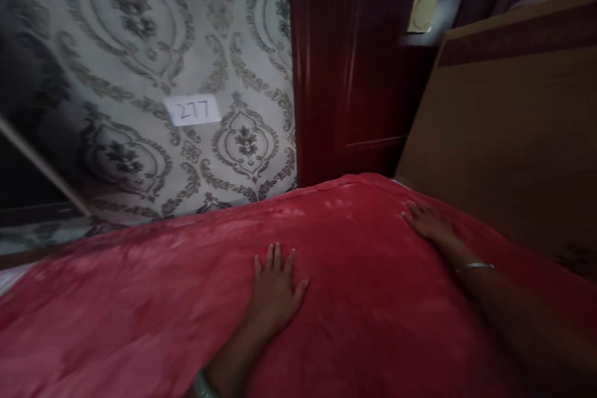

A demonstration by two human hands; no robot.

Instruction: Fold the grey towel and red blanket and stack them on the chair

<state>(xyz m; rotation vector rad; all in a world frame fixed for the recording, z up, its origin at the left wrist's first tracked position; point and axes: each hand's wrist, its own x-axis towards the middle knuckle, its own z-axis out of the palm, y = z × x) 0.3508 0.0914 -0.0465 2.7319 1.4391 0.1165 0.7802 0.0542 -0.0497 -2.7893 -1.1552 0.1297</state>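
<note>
A plush red blanket spreads across the whole lower part of the head view, mostly smooth with faint rumples at the left. Flat on its middle lies my left hand, fingers spread and pointing away from me. Farther to the right, near the blanket's far corner, my right hand rests on the cloth with its fingers stretched out, slightly blurred. Neither hand grips anything. A bracelet shows on each wrist. Whatever the blanket covers is hidden, apart from a bit of white cloth at the left edge.
Behind the blanket rises a patterned wall bearing a paper label marked 277. A dark red wooden panel with a switch plate adjoins it. A large cardboard box stands at the right. A thin stick leans at the left.
</note>
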